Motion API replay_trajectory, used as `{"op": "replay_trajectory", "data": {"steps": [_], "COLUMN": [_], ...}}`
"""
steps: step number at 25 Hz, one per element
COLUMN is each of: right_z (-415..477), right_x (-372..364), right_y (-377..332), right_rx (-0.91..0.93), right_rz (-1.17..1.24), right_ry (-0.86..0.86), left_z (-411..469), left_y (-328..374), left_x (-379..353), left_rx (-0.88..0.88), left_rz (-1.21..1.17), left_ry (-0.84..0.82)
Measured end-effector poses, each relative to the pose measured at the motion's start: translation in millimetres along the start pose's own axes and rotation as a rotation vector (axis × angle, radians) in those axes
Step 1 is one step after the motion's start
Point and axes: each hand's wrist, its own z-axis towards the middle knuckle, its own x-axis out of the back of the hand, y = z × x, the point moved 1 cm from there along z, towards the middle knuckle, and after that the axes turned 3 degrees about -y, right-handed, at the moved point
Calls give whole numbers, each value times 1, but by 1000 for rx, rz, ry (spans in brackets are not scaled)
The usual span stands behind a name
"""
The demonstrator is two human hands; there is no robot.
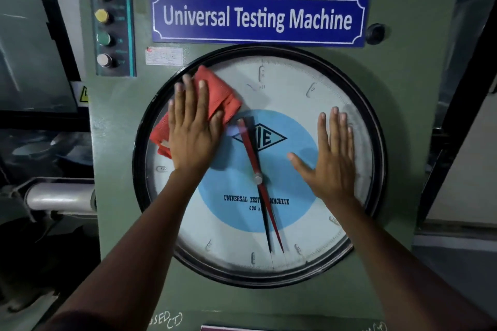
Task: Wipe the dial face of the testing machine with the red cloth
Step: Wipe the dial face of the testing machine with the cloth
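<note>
The wipe is under way, and by the look of the glass it is far from finished. The left hand [192, 131] lies flat with fingers spread, pressing the cloth [217, 97] against the upper left of the dial [282, 223]; its grip is open, palm down, holding the cloth by pressure and not by clenching. The right hand [332, 158] is also open and flat, empty, resting on the right side of the dial, probably to steady the person.

As a judgement: only the upper-left sector is being covered now. A grey, smeary haze shows along the right edge of the glass, just beside the right fingertips, so that side looks unwiped. Whether the lower half is clean is hard to tell; it looks fairly clear, with a few faint marks near the rim [139, 142].

The cloth is red, crumpled and folded over itself, one bunch sticking out above the fingers and another below the heel of the hand toward the rim. The dial is large, round, white with a blue centre, black-rimmed, set in the green panel [118, 223]. Two pointers [269, 223], red and black, sit behind the glass, pointing down.
</note>
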Motion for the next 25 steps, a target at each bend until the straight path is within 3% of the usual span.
{"op": "replay_trajectory", "data": {"steps": [2,8,12,13,17,21,25], "right_z": [-2,-2,0,0,0,0,-1], "right_x": [-4,-14,-15,-16,-13,-11,-11], "right_y": [3,7,6,6,5,3,2], "right_rx": [6,25,2,3,-11,-13,3], "right_rz": [-43,-15,-17,-14,-20,-40,-25], "right_ry": [14,117,91,89,70,71,104], "left_z": [-11,31,89,98,107,117,119], "left_y": [-20,-40,-40,-31,41,89,143], "left_x": [0,9,24,24,11,1,-6], "left_rx": [12,-170,201,223,77,-12,-269], "left_rz": [-5,71,-27,-61,-1,-111,-207], "left_ry": [12,91,184,163,124,72,-34]}}
